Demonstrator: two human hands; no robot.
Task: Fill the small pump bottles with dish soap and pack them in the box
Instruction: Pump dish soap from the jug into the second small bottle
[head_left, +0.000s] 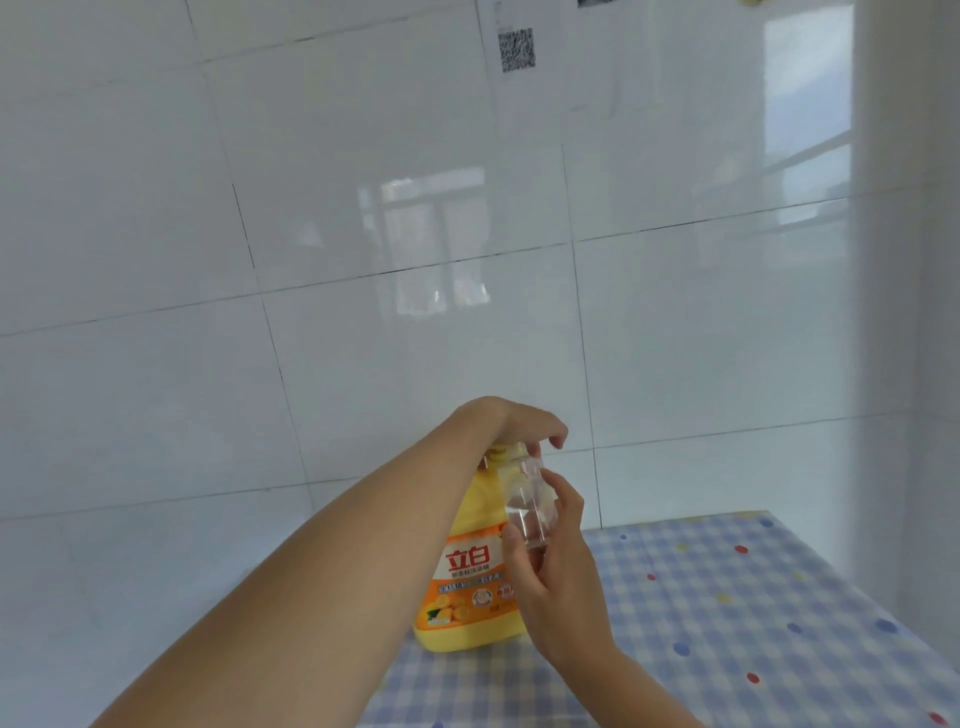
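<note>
— Fingers (565, 500) of the right hand (558, 577)?
— Wrapped round a small clear bottle (527, 506); thumb on the near side, fingertips on the far; gripped in mid-air, roughly upright, mouth lifted to just under the spout.
— Filled?
— Cannot tell; clear wall, glare, nothing certain inside.
— And the left hand (511, 422)?
— Arched over the pump top (501, 453) of a large yellow dish soap bottle (467, 577); fingers (550, 427) bent downward and closed on the pump, one fingertip showing at the right; forearm stretched in from the lower left, crossing in front of the bottle's shoulder.
— Position of the two bottles?
— Small one just beside the big one's neck, on its right; perhaps touching, too blurred to say; big one standing upright on the desk (727, 597), near the back left corner, orange label turned to the camera.
— Beyond that?
— Desk covered in blue-and-white check with scattered coloured dots; glossy white tiled wall (363, 260) behind, a window reflected in the tiles; sheet of paper (517, 49) with a QR code stuck high up on the wall.
</note>
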